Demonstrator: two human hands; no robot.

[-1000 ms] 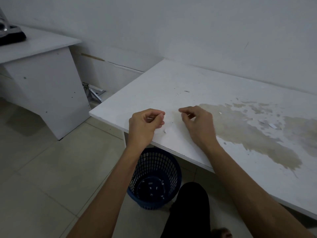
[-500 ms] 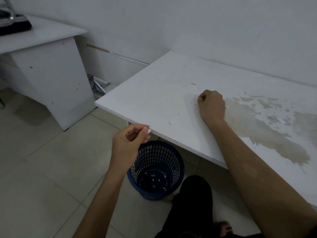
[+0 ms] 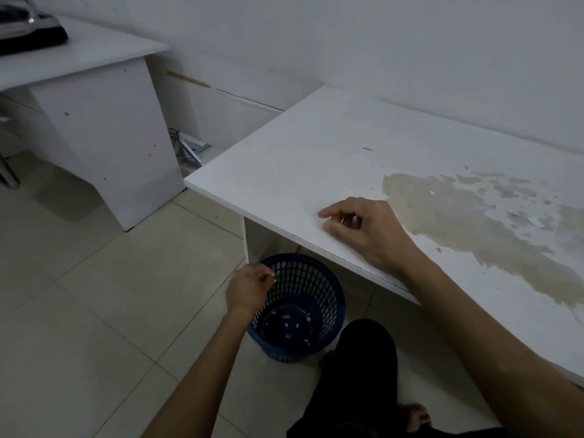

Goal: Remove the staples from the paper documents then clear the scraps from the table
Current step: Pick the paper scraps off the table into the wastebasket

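Note:
My left hand (image 3: 249, 287) hangs over the rim of the blue mesh wastebasket (image 3: 328, 311) under the table edge, pinching a tiny white paper scrap (image 3: 274, 280) between thumb and fingertips. Several white scraps (image 3: 286, 317) lie on the basket's bottom. My right hand (image 3: 363, 229) rests on the white table (image 3: 300, 159) near its front edge, fingers loosely curled, index finger and thumb reaching left; whether it holds anything cannot be seen. More small scraps (image 3: 534, 221) lie on the stained patch at the right.
A large brown stain (image 3: 458, 222) covers the table's right part. A second white desk (image 3: 94, 90) stands at the left with a dark object (image 3: 28, 36) on it. A metal bracket (image 3: 189, 150) lies by the wall. My dark-clad leg (image 3: 363, 374) is beside the basket.
My left hand dropped from the tabletop to the basket rim, carrying the scrap. My right hand went out to the stain's edge as a fist, then came back to the front edge with fingers loosened.

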